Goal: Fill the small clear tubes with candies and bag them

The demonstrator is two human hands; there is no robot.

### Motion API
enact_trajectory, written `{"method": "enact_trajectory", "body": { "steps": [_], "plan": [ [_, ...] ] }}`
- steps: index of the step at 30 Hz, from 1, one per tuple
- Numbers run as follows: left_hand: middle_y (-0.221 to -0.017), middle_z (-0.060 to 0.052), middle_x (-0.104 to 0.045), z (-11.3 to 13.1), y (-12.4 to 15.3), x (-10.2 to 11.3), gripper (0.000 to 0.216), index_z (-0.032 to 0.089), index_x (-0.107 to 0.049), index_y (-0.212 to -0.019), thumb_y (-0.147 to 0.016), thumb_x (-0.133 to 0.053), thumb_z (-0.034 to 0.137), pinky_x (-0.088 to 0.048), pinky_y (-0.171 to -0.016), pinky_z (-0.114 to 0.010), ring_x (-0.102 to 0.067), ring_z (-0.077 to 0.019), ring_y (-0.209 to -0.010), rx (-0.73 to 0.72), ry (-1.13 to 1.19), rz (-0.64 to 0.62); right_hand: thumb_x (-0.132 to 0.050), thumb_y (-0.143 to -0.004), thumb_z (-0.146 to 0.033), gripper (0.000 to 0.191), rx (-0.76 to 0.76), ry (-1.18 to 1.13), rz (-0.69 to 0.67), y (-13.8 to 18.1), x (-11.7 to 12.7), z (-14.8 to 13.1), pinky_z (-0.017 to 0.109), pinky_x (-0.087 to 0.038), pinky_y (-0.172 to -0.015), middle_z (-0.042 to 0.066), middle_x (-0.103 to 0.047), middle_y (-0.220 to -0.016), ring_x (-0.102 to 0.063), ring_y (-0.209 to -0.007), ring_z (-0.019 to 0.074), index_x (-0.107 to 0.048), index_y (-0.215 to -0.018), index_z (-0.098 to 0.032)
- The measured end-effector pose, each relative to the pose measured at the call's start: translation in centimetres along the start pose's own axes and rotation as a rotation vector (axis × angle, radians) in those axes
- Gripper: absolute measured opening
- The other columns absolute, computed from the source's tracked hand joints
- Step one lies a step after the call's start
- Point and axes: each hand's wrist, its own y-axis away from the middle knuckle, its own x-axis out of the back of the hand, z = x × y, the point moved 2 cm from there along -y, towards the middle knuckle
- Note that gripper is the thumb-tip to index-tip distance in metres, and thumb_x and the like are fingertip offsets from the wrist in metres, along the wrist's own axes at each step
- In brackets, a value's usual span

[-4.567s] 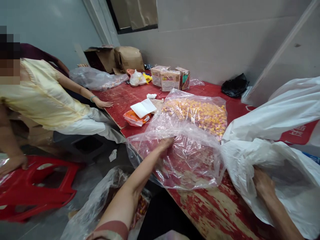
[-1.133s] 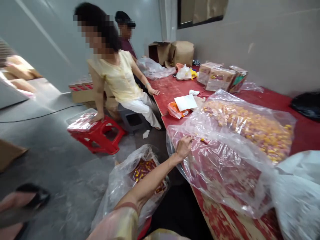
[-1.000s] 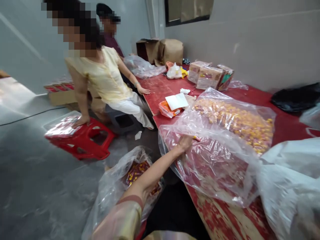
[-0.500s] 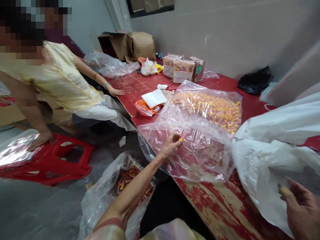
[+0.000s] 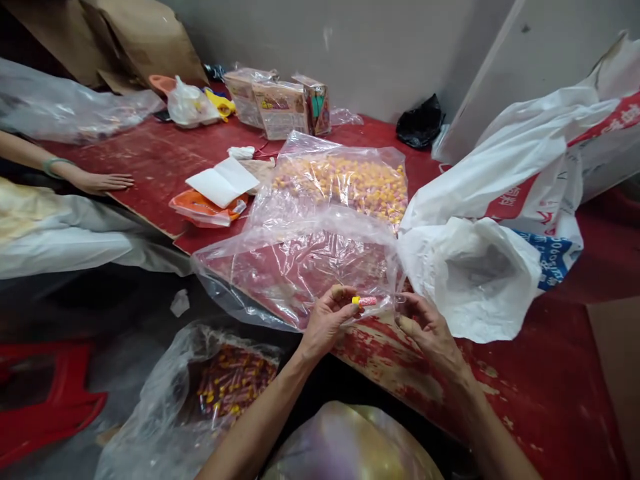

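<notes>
The fingers (image 5: 339,297) of the left hand (image 5: 326,321) pinch one end of a small pink and yellow candy (image 5: 364,301), holding it just at the near edge of the clear plastic bag (image 5: 305,267). The right hand (image 5: 429,332) lies close beside the candy on its other side, its fingers (image 5: 407,326) loosely curled and holding nothing that can be made out; whether they touch the bag's edge cannot be told. Both hands rest over the worn red surface (image 5: 525,393). The clear plastic bag spreads flat away from the hands, mostly slack at its near end, and at its far end sits a heap of yellow and pink candies (image 5: 350,183). Just beside the bag, on the right hand's side, a white plastic sack (image 5: 475,280) gapes open, with a printed white bag (image 5: 540,173) behind it. On the bag's other side lie a white folded paper (image 5: 223,181) on an orange packet (image 5: 200,208), and beyond them another person's hand (image 5: 105,181) rests flat on the surface. Behind the bag, against the wall, stand wrapped cartons (image 5: 280,107), and a black bag (image 5: 420,123) lies near them. Below the surface's edge, near the left forearm, a second clear bag (image 5: 220,387) on the floor holds red and yellow pieces, with a red stool (image 5: 45,400) further off.
</notes>
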Motion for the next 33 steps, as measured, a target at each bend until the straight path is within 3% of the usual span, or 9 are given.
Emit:
{"method": "enact_trajectory", "body": {
  "steps": [3, 6, 9, 13, 17, 21, 23, 29, 33],
  "plan": [
    [-0.077, 0.0, -0.064, -0.4, 0.4, -0.3, 0.029, 0.014, -0.062, -0.088, -0.068, -0.08, 0.024, -0.048, -0.066, -0.021, -0.062, -0.0111, -0.067, -0.009, 0.01, 0.027, -0.065, -0.08, -0.035, 0.039, -0.021, -0.109, 0.02, 0.3, 0.1, 0.1, 0.025, -0.047, -0.079, 0.003, -0.061, -0.102, -0.057, -0.089, 0.0146, -0.057, -0.117, -0.024],
    [-0.076, 0.001, -0.062, -0.9, 0.7, -0.4, 0.029, 0.014, -0.062, -0.086, -0.066, -0.08, 0.025, -0.048, -0.062, -0.02, -0.06, -0.0098, -0.064, -0.006, 0.033, 0.066, -0.069, -0.077, -0.036, 0.048, -0.051, -0.297, 0.14, 0.5, 0.0, 0.4, 0.026, -0.049, -0.078, 0.003, -0.062, -0.101, -0.059, -0.088, 0.0146, -0.052, -0.12, -0.024],
    [-0.077, 0.002, -0.061, -1.6, 1.2, -0.8, 0.029, 0.014, -0.062, -0.084, -0.065, -0.08, 0.026, -0.048, -0.059, -0.02, -0.059, -0.0096, -0.062, -0.003, 0.062, 0.097, -0.072, -0.074, -0.034, 0.04, -0.058, -0.346, 0.243, 0.9, -0.7, 0.5, 0.028, -0.05, -0.08, 0.003, -0.062, -0.102, -0.06, -0.089, 0.0153, -0.054, -0.108, -0.023],
    [-0.075, 0.002, -0.062, -2.3, 1.7, -1.6, 0.03, 0.014, -0.062, -0.08, -0.062, -0.082, 0.026, -0.047, -0.057, -0.019, -0.057, -0.009, -0.059, -0.007, 0.061, 0.15, -0.073, -0.072, -0.036, 0.032, -0.066, -0.26, 0.202, 1.2, -2.1, 0.5, 0.03, -0.051, -0.078, 0.006, -0.062, -0.101, -0.06, -0.089, 0.0174, -0.056, -0.093, -0.019],
    [-0.072, 0.0, -0.064, -3.0, 2.1, -2.3, 0.022, 0.014, -0.066, -0.078, -0.067, -0.078, 0.027, -0.047, -0.063, -0.02, -0.058, -0.0096, -0.063, 0.005, 0.031, 0.174, -0.067, -0.078, -0.038, 0.03, -0.066, -0.116, 0.112, 1.3, -2.3, 0.8, 0.03, -0.051, -0.074, 0.007, -0.062, -0.102, -0.061, -0.085, 0.0176, -0.055, -0.098, -0.019],
    [-0.08, -0.002, -0.068, -3.8, 2.6, -2.8, 0.021, 0.015, -0.071, -0.086, -0.073, -0.072, 0.031, -0.048, -0.074, -0.024, -0.062, -0.0134, -0.073, 0.004, 0.018, 0.206, -0.055, -0.088, -0.031, 0.022, 0.14, 0.205, -0.054, 1.2, -2.2, 0.9, 0.03, -0.049, -0.08, 0.006, -0.064, -0.1, -0.061, -0.09, 0.0178, -0.059, -0.107, -0.02],
    [-0.087, -0.003, -0.069, -4.2, 3.0, -3.0, 0.022, 0.016, -0.072, -0.092, -0.076, -0.068, 0.032, -0.048, -0.08, -0.026, -0.062, -0.0153, -0.08, -0.002, -0.031, 0.199, -0.052, -0.09, -0.026, 0.021, 0.264, 0.33, -0.051, 1.5, -2.5, 1.2, 0.03, -0.048, -0.081, 0.006, -0.064, -0.1, -0.061, -0.091, 0.0179, -0.059, -0.109, -0.02],
    [-0.099, -0.006, -0.069, -5.4, 4.5, -4.1, 0.026, 0.018, -0.07, -0.102, -0.083, -0.054, 0.026, -0.046, -0.089, -0.029, -0.061, -0.0186, -0.092, -0.011, -0.2, 0.088, -0.043, -0.093, -0.023, 0.021, 0.402, 0.544, 0.064, 3.7, -2.8, 2.2, 0.027, -0.049, -0.074, 0.008, -0.066, -0.095, -0.064, -0.085, 0.0173, -0.057, -0.108, -0.016],
    [-0.092, -0.007, -0.069, -6.6, 4.6, -5.0, 0.029, 0.018, -0.072, -0.099, -0.081, -0.048, 0.017, -0.049, -0.083, -0.032, -0.063, -0.0203, -0.085, 0.009, -0.481, -0.192, -0.042, -0.094, -0.031, 0.022, 0.211, 0.751, -0.126, 5.5, 0.5, 2.6, 0.025, -0.043, -0.058, 0.005, -0.065, -0.08, -0.062, -0.067, 0.0161, -0.059, -0.092, -0.017]
  ]
}}
